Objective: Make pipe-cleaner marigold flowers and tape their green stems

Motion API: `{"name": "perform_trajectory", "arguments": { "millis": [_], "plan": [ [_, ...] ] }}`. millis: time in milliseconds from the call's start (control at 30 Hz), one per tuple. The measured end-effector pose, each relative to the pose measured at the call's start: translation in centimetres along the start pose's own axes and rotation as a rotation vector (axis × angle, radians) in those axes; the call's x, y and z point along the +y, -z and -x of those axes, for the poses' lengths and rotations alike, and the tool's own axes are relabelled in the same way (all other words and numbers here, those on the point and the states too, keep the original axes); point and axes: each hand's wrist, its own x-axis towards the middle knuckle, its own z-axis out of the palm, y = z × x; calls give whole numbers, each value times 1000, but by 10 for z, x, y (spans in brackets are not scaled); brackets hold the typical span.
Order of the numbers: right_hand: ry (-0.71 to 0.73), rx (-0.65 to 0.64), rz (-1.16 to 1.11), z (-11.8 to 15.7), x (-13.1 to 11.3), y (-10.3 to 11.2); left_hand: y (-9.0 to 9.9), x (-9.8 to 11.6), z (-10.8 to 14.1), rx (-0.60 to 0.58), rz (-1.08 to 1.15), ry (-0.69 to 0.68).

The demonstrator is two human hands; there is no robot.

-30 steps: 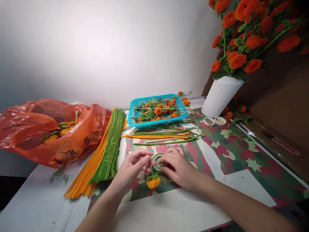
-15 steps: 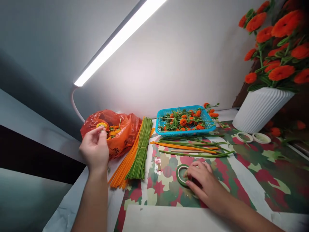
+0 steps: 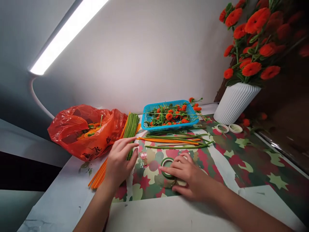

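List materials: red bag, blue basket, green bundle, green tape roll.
Bag: thin glossy plastic, crinkled, bright highlights.
Basket: probably plastic; slight sheen, regular holes.
Bundle: likely fuzzy fibre, matte, soft-edged; any wire core hidden.
Tape roll: smooth, low sheen; paper or plastic, can't tell.

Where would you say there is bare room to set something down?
The white sheet between the forearms looks bare, as does the patterned mat between the right hand and two white rings. Loose stems crowd the blue basket's near side; bundled stems and the red bag crowd the left.
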Motion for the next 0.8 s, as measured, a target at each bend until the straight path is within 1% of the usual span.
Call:
{"name": "perform_trajectory", "arguments": {
  "millis": [33,100,133,200,267,367,433,533,667,800],
  "plan": [
    [25,14,-3,0,1,2,-6,3,-1,-87,26,-16],
    [24,99,9,-2,5,5,-18,8,-4,-249,54,-58],
    [-18,165,39,-3,9,7,-24,11,-6,-317,48,-73],
    [-164,301,139,-6,20,11,-34,16,-10,-423,-5,-75],
    [-318,376,266,-9,33,13,-45,21,-15,-495,-78,-49],
    [-463,403,399,-11,48,15,-59,25,-26,-531,-120,-6],
    [-512,399,429,-11,54,17,-67,27,-35,-557,-130,17],
    [-569,401,426,-12,56,21,-76,27,-46,-575,-144,44],
    [-607,418,400,-12,55,25,-83,26,-54,-579,-137,36],
    [-606,462,392,-12,58,23,-84,25,-56,-552,-83,9]
  ]
}}
